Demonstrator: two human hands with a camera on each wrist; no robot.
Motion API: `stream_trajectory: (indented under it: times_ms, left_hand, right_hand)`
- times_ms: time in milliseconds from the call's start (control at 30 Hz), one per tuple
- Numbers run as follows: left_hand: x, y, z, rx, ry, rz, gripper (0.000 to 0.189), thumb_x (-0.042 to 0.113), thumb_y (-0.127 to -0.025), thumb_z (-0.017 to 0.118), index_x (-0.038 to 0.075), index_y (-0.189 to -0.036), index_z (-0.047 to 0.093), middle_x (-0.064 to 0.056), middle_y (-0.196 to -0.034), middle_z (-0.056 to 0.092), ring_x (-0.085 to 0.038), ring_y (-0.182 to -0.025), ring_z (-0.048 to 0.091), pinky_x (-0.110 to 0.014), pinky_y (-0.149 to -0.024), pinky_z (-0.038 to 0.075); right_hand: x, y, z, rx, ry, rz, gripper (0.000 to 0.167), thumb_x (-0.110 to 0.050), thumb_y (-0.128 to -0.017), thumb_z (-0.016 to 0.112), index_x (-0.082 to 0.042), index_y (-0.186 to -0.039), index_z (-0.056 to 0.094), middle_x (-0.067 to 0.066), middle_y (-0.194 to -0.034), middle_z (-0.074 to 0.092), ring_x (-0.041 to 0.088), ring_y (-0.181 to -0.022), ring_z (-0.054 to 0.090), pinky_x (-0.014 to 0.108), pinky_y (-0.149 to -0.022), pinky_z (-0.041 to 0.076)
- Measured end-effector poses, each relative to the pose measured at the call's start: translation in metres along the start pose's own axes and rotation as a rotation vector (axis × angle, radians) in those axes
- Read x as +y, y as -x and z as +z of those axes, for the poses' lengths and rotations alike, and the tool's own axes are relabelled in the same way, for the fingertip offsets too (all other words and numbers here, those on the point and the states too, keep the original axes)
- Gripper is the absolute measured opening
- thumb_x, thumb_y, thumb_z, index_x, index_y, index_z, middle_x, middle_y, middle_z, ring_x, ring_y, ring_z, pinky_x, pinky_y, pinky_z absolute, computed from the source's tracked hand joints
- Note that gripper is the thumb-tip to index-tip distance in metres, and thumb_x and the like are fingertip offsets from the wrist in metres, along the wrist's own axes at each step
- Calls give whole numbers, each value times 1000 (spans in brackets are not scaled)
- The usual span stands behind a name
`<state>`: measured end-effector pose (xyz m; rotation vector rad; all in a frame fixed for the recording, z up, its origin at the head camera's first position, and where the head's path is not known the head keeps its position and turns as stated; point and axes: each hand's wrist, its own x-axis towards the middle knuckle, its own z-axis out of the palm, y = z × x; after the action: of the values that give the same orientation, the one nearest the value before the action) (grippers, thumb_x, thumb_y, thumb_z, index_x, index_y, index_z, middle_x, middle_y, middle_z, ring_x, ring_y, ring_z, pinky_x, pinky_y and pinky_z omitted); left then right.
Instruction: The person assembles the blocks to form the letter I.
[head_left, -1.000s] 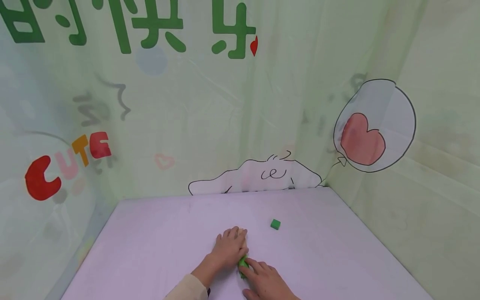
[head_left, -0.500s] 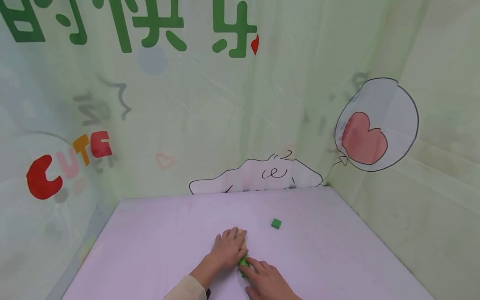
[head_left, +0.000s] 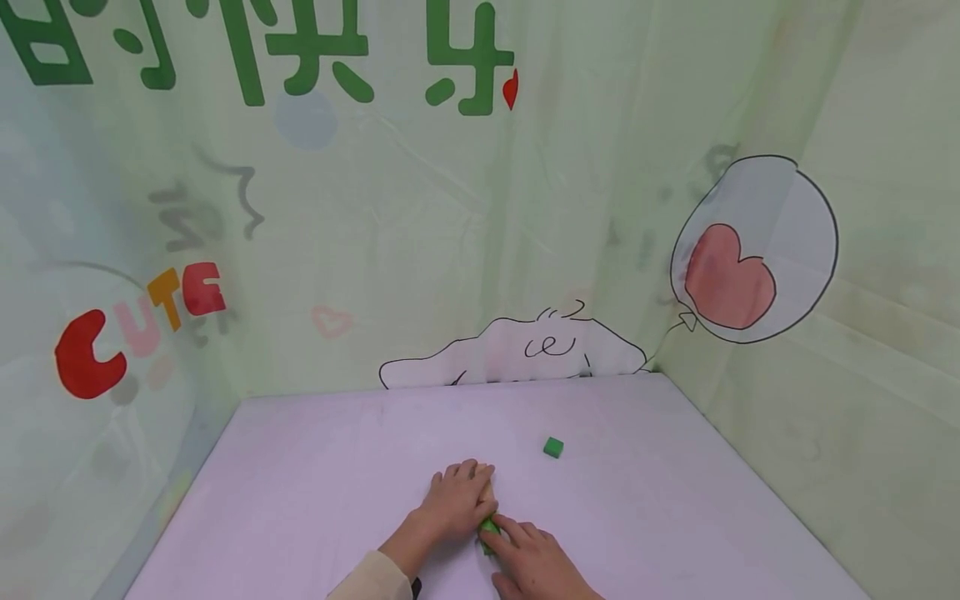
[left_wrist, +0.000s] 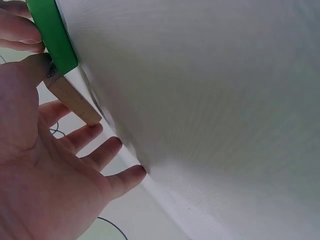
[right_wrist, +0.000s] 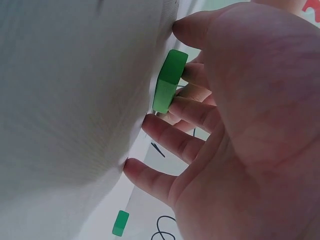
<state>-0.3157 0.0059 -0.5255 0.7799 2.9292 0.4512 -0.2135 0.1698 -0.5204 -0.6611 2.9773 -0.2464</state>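
Note:
In the head view my left hand [head_left: 456, 502] lies over a plain wooden block [left_wrist: 75, 99] at the front middle of the table. The left wrist view has that block between thumb and fingers, the thumb at its near end, a fingertip at its far end. A longer green block [right_wrist: 170, 82] lies end to end with it, towards me; the two look to be touching. Fingertips of my right hand [head_left: 538, 560] rest on the green block, while the right thumb stands apart from it, touching the table. My left hand hides part of the wooden block.
A small green block [head_left: 553, 447] lies farther back on the pale table [head_left: 322, 467], right of both hands. Printed curtains [head_left: 450, 233] hang behind the table and along its sides.
The left fingers have shifted very slightly towards me. The right thumb has moved a little to the right, away from the green block. Both blocks stay almost where they were.

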Motion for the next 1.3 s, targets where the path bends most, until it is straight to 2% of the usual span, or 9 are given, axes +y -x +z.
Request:
stream_trajectory:
  times_ms: [500, 767, 1000, 1300]
  left_hand:
    - [2, 8, -11, 8, 23, 20, 56, 47, -102, 57, 22, -151, 53, -10, -153, 52, -36, -139, 49, -62, -111, 41]
    - [0, 6, -10, -20, 16, 23, 57, 49, -103, 55, 23, -154, 51, -9, -155, 50, -35, -141, 47, -61, -113, 40]
    - [1, 7, -12, -32, 5, 24, 54, 47, -106, 46, 23, -155, 50, -8, -155, 49, -35, -142, 46, -61, -114, 39]
    - [-1, 5, -6, -13, -18, 36, 54, 47, -106, 46, 22, -154, 51, -9, -155, 50, -35, -141, 47, -61, -113, 40]
  right_hand:
    - [-2, 1, 4, 1, 15, 8, 53, -47, -97, 68, -30, -146, 57, 2, -155, 53, 27, -131, 58, 52, -104, 51]
    - [-1, 3, 1, 30, 34, -19, 53, -46, -97, 68, -28, -145, 59, 4, -153, 54, 28, -128, 60, 54, -100, 53]
    - [1, 4, 4, 69, 56, -50, 52, -44, -96, 69, -27, -144, 59, 4, -151, 56, 27, -126, 61, 53, -96, 55]
    - [1, 5, 4, 86, 62, -60, 53, -43, -96, 70, -27, -145, 59, 5, -151, 56, 27, -125, 62, 52, -95, 55]
